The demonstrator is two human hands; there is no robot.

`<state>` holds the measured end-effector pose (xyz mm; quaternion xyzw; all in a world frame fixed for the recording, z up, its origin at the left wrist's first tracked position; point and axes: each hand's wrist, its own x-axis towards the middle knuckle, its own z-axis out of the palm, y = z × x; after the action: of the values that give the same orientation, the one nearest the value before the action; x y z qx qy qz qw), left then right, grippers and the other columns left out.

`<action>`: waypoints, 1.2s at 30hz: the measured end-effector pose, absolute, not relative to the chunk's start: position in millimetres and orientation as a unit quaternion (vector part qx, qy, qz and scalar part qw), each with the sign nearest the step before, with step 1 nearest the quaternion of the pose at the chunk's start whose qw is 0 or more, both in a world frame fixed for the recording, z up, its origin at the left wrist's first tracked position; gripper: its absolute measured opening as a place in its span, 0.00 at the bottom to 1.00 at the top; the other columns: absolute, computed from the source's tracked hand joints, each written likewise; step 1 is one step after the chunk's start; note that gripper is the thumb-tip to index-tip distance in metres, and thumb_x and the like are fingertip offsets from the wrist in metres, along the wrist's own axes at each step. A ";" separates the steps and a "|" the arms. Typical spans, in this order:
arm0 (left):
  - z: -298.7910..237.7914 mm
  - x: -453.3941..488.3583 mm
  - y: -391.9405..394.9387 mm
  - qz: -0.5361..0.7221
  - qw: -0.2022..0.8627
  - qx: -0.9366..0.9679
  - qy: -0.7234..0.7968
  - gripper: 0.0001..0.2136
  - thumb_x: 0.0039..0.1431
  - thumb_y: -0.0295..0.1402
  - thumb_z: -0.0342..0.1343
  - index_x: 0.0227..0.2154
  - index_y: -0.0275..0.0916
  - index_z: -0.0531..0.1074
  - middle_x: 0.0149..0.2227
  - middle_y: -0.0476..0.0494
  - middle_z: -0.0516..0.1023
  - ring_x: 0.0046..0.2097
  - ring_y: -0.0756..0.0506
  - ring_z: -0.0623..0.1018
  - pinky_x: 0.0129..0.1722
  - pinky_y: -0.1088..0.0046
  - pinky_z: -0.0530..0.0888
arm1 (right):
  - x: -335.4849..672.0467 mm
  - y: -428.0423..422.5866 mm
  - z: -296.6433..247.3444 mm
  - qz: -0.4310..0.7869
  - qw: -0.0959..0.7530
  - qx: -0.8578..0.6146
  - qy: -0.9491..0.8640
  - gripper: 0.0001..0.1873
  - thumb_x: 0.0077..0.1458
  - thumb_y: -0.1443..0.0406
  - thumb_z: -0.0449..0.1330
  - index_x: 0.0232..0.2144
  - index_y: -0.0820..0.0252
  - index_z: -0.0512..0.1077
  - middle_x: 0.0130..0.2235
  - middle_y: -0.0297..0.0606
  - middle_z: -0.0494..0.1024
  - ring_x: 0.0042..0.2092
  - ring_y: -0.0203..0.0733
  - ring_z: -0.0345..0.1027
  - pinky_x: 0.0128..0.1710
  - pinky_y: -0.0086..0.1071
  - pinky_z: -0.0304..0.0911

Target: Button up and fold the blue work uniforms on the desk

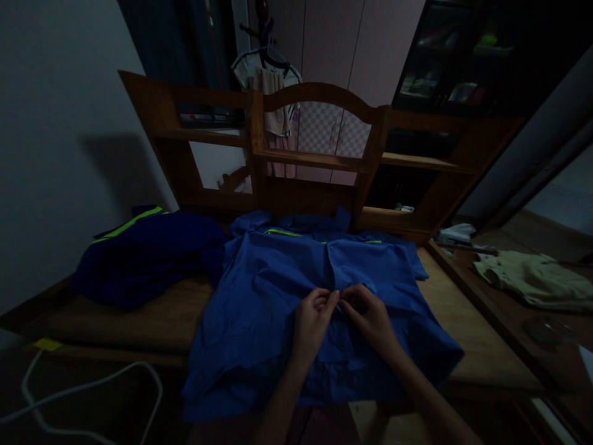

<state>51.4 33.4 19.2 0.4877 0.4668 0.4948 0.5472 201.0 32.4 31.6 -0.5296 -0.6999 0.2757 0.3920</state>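
Observation:
A blue work shirt (273,290) with thin yellow-green stripes lies spread front up on a wooden bed surface (139,321), collar toward the headboard. My left hand (312,321) and my right hand (370,318) meet at the shirt's front opening, about halfway down. Both pinch the fabric edges there, fingertips almost touching each other. What lies between the fingertips is too small and dark to make out.
A dark blue garment (148,253) with a yellow-green stripe is heaped at the left. The wooden headboard (319,154) stands behind the shirt. A pale garment (537,278) lies on the floor at right. A white cable (92,386) loops at lower left.

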 end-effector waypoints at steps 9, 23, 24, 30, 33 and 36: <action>18.1 54.5 33.8 0.492 0.509 0.509 0.490 0.10 0.58 0.36 0.54 0.37 0.34 0.67 0.34 0.42 0.75 0.37 0.47 0.77 0.36 0.76 0.72 | 198.5 32.0 26.9 0.255 0.383 -0.539 -0.705 0.07 0.56 0.62 0.57 0.36 0.59 0.66 0.34 0.34 0.70 0.34 0.34 0.64 0.33 0.28 0.59; 16.7 47.6 44.4 0.487 0.573 0.453 0.479 0.15 0.55 0.36 0.57 0.43 0.33 0.65 0.30 0.44 0.75 0.32 0.50 0.73 0.29 0.80 0.65 | 197.0 30.1 29.4 0.261 0.400 -0.536 -0.696 0.09 0.56 0.61 0.57 0.39 0.58 0.66 0.35 0.33 0.71 0.33 0.33 0.65 0.33 0.28 0.61; 16.3 47.3 45.0 0.490 0.577 0.447 0.476 0.16 0.54 0.36 0.57 0.43 0.33 0.65 0.30 0.44 0.75 0.32 0.50 0.73 0.30 0.80 0.65 | 196.7 30.0 29.9 0.262 0.401 -0.533 -0.697 0.09 0.56 0.61 0.57 0.39 0.58 0.66 0.35 0.33 0.71 0.34 0.33 0.65 0.33 0.28 0.61; 12.2 46.0 46.2 0.499 0.586 0.428 0.474 0.16 0.53 0.36 0.58 0.43 0.33 0.66 0.32 0.44 0.75 0.33 0.51 0.72 0.32 0.79 0.65 | 196.7 29.4 31.0 0.279 0.403 -0.524 -0.696 0.11 0.57 0.60 0.57 0.42 0.57 0.65 0.35 0.33 0.69 0.33 0.33 0.64 0.32 0.28 0.61; 11.7 45.0 47.5 0.498 0.600 0.417 0.467 0.16 0.53 0.35 0.58 0.42 0.33 0.66 0.32 0.43 0.75 0.34 0.51 0.72 0.33 0.79 0.65 | 197.2 28.8 31.3 0.282 0.405 -0.520 -0.697 0.12 0.56 0.60 0.57 0.43 0.56 0.65 0.35 0.32 0.69 0.32 0.32 0.64 0.32 0.28 0.61; 12.8 44.4 48.3 0.502 0.605 0.414 0.459 0.15 0.52 0.34 0.58 0.41 0.33 0.67 0.32 0.44 0.74 0.34 0.51 0.72 0.33 0.79 0.65 | 197.3 28.5 31.7 0.277 0.403 -0.520 -0.700 0.12 0.56 0.61 0.57 0.43 0.56 0.65 0.35 0.32 0.68 0.32 0.32 0.63 0.31 0.28 0.60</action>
<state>44.4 48.3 12.8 0.4136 0.4593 0.5019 0.6050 197.3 28.5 31.7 -0.5202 -0.7004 0.2767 0.4028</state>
